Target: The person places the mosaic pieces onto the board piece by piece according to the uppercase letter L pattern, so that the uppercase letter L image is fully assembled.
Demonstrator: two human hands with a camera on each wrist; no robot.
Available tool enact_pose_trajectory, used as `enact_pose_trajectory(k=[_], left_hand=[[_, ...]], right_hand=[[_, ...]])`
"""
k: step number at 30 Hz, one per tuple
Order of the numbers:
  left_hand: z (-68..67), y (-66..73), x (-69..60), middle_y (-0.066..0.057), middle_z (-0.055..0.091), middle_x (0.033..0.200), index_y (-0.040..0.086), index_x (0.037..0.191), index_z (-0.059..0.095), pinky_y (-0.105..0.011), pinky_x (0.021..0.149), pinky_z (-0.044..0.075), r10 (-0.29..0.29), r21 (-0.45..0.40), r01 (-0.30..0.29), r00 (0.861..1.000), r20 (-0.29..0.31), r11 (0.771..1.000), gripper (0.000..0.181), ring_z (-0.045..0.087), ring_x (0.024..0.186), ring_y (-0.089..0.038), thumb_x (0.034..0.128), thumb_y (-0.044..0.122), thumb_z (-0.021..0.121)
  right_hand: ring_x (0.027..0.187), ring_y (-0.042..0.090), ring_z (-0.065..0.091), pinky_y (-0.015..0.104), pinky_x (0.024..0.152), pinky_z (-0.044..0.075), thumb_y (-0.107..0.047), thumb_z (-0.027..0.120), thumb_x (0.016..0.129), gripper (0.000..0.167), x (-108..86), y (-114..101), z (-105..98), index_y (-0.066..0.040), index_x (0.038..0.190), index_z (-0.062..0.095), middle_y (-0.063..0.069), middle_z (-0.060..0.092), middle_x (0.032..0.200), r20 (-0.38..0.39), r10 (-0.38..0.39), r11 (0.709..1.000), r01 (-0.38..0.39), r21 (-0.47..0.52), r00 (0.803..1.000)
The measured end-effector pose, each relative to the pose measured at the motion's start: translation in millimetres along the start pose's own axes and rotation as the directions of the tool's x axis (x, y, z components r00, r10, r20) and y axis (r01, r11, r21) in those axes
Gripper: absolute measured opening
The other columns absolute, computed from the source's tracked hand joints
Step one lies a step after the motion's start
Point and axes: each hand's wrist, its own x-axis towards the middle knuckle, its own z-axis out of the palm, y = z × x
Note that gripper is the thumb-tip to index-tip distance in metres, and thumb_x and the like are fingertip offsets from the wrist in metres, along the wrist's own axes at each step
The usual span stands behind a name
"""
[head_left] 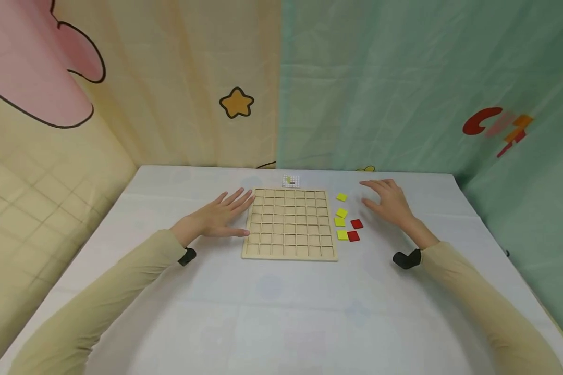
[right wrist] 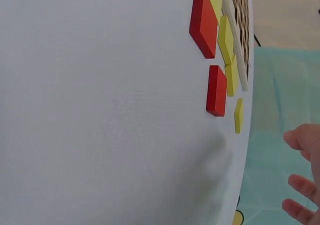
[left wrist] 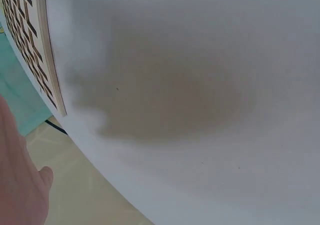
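Observation:
A square wooden grid board (head_left: 288, 258) lies on the white table, its compartments bare. My left hand (head_left: 220, 216) is spread out at the board's left side, fingertips and thumb at the edge; whether they touch it I cannot tell. To the right of the board lie several yellow square tiles (head_left: 342, 213) and two red square tiles (head_left: 356, 224). Beyond these tiles, my right hand (head_left: 389, 202) hovers with thumb and fingers apart, holding nothing. The right wrist view shows a red tile (right wrist: 216, 91) and a thin yellow tile (right wrist: 239, 116) near that hand.
A small printed grid card (head_left: 291, 181) lies behind the board. Cloth curtains (head_left: 187, 94) hang along the table's far edge. Each wrist carries a black strap-on device (head_left: 407, 259). The white tabletop (head_left: 262, 312) extends in front of the board.

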Motion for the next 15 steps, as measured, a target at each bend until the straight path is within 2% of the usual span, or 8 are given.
enact_pose_trajectory(k=[4, 7, 12, 15], left_hand=[[1.0, 4.1, 6.4, -0.01, 0.001, 0.164, 0.01, 0.156, 0.003, -0.056, 0.119, 0.006, 0.0, 0.007, 0.0, 1.0, 0.008, 1.0, 0.094, -0.002, 0.151, -0.029, 0.0915, 0.063, 0.047], [4.5, 6.3, 10.1, -0.009, -0.001, 0.164, 0.011, 0.156, 0.001, -0.056, 0.119, 0.005, 0.002, 0.024, -0.003, 0.998, 0.057, 1.0, 0.095, -0.004, 0.151, -0.028, 0.0914, 0.065, 0.045], [9.7, 8.6, 12.4, -0.008, -0.003, 0.163, 0.01, 0.155, 0.0, -0.057, 0.119, 0.005, 0.006, 0.036, -0.011, 0.992, 0.128, 0.999, 0.096, -0.005, 0.151, -0.028, 0.0912, 0.067, 0.043], [9.2, 9.8, 13.0, -0.008, -0.002, 0.163, 0.009, 0.155, 0.0, -0.058, 0.119, 0.005, 0.004, 0.022, -0.007, 0.99, 0.139, 1.0, 0.096, -0.004, 0.151, -0.028, 0.091, 0.066, 0.044]], right_hand=[[0.121, 0.042, 0.042, 0.06, 0.098, 0.035, -0.015, 0.066, 0.089, 0.045, 6.3, -1, 7, -0.007, 0.132, 0.056, 0.022, 0.053, 0.134, 0.024, 0.055, 0.99, -0.058, 0.127, 0.998], [0.122, 0.043, 0.039, 0.058, 0.1, 0.035, -0.013, 0.064, 0.09, 0.047, 12.4, -2, 11, -0.005, 0.135, 0.053, 0.024, 0.052, 0.136, 0.07, 0.113, 0.971, -0.125, 0.203, 0.991], [0.118, 0.04, 0.044, 0.054, 0.099, 0.038, -0.017, 0.064, 0.091, 0.05, 23.6, -6, 19, -0.003, 0.136, 0.051, 0.023, 0.055, 0.131, 0.155, 0.184, 0.935, -0.222, 0.277, 0.971], [0.114, 0.04, 0.049, 0.052, 0.097, 0.042, -0.019, 0.065, 0.09, 0.05, 29.3, -9, 23, -0.001, 0.135, 0.051, 0.024, 0.058, 0.127, 0.176, 0.208, 0.921, -0.253, 0.297, 0.962]])
